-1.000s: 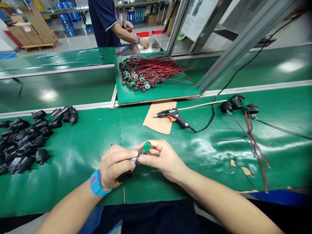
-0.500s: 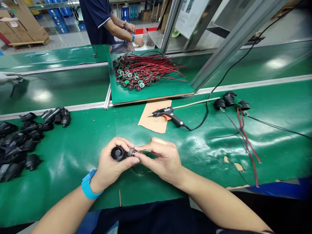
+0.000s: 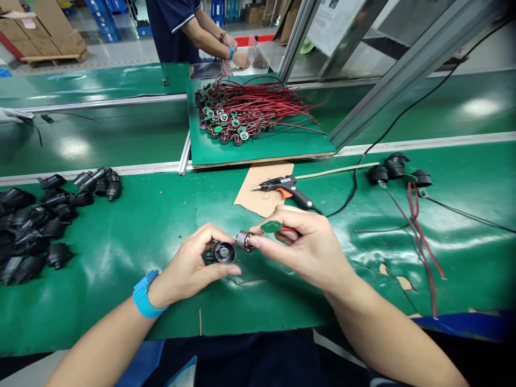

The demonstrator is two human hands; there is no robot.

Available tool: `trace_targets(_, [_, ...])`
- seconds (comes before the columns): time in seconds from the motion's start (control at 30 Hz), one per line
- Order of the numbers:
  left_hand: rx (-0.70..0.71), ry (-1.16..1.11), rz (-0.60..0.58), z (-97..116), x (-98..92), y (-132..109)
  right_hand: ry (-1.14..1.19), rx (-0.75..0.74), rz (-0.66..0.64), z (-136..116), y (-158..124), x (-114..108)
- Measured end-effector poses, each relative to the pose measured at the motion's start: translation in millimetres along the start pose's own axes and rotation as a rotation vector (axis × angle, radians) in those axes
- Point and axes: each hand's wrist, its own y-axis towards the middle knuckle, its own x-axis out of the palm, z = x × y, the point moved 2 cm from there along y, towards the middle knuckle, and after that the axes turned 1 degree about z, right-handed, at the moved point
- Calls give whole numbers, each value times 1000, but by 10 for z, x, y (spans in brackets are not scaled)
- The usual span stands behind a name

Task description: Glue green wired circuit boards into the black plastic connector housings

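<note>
My left hand [image 3: 197,263] is closed around a black round plastic housing [image 3: 223,252], its open end facing up toward me. Between thumb and fingers of my right hand [image 3: 298,244] is a small motor [image 3: 244,241], a dark cylinder with copper showing at one end. A round green circuit board [image 3: 271,226] and a bit of red wire sit against the fingers of that same hand. The motor is just right of the housing, close to its rim; whether the two touch I cannot tell.
Beyond my hands a glue gun [image 3: 286,189] lies on cardboard [image 3: 244,200]. A raised green board [image 3: 262,153] bears many red-wired motors [image 3: 226,121]. Black housings [image 3: 36,220] are piled at left; wired black parts [image 3: 397,166] lie at right. Another person [image 3: 173,32] works behind the metal post [image 3: 387,70].
My right hand has drawn back and up from the left with the motor, so the motor and green board now show. My left hand has turned the housing and shifted right.
</note>
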Motion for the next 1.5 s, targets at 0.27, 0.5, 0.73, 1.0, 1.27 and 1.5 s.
trace_targets(0.27, [-8,303,-5,71,13,-19,95,70,44,96,-15,11])
trace_targets(0.5, [112,511,107,43,14,19,95,68,95,143,6,-70])
trace_targets(0.73, [216,650,277,13,51,17,27,25,-19,166,-56,123])
trace_targets(1.0, [200,538,228,26,60,28,14,-14,-112,191,-42,107])
trace_targets(1.27, [145,443,186,10,47,37,-6,-43,-133,187,-31,57])
trace_targets(1.5, [150,453,218,-89,42,69,74,20,-216,267,-35,114])
